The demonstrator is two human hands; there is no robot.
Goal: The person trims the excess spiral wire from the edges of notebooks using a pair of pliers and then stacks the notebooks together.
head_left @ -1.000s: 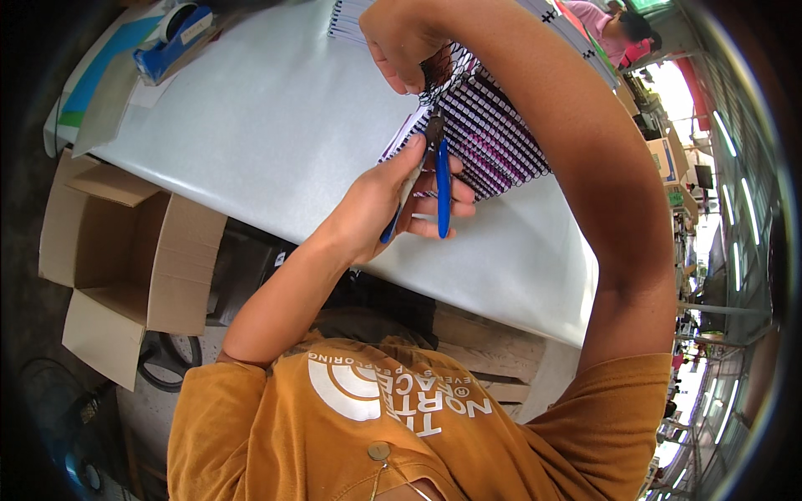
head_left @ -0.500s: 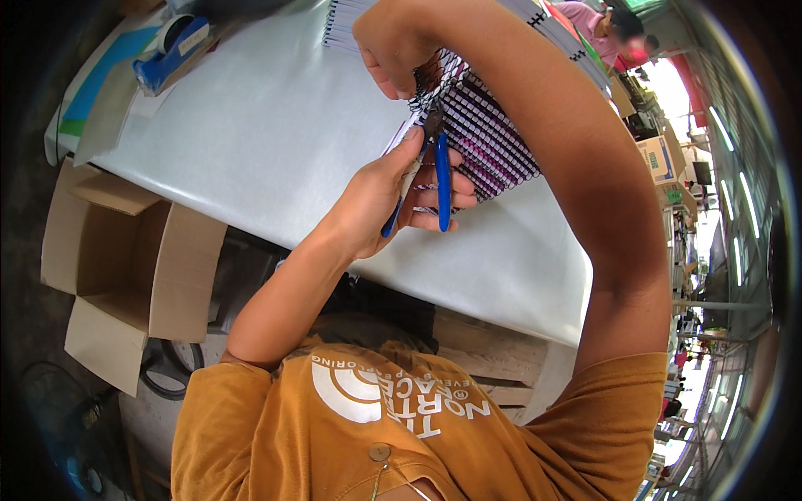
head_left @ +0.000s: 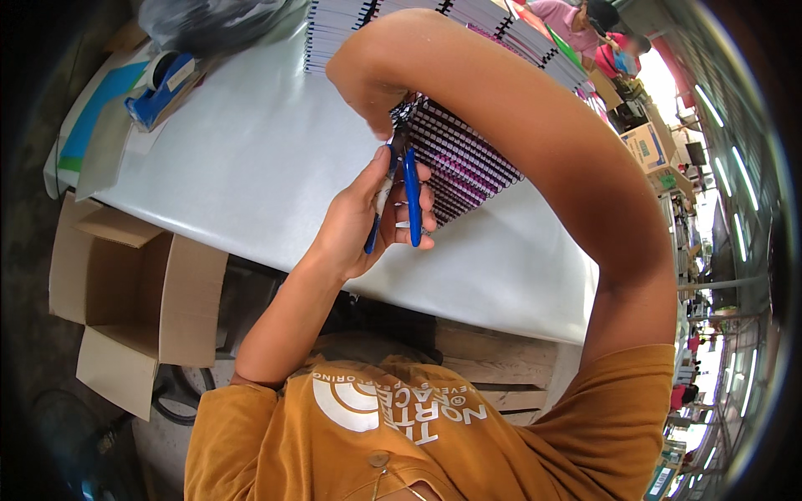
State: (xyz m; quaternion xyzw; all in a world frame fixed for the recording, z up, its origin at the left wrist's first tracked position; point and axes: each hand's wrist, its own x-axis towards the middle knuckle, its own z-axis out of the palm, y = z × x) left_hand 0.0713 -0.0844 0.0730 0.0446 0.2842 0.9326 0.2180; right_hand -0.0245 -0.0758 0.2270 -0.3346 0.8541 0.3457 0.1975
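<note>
Closed around the blue handles of a pair of pliers (head_left: 407,194), my left hand (head_left: 361,219) keeps a firm grip, thumb up along one handle and fingers curled over the other. Its metal nose points up at the wire spine of the spiral-bound notebook (head_left: 464,159) with the purple and white cover, which lies on the white worktop (head_left: 251,159) and is my landmark here. My right hand (head_left: 373,82) comes over from the far side, forearm arching across the notebook, and its grip is bunched narrow at the notebook's near corner, just above the pliers' nose; whether the fingers pinch the wire or only press it I cannot tell.

Beyond the notebook a row of more spiral-bound notebooks (head_left: 434,21) stands stacked along the far edge of the worktop. Well to the notebook's left sits a blue tape dispenser (head_left: 160,83), with a grey plastic bag (head_left: 209,21) further back. Below and left of the notebook, off the worktop's edge, an open cardboard box (head_left: 134,292) stands on the floor. Past the notebook's far right, another person in a pink top (head_left: 568,17) is at work.
</note>
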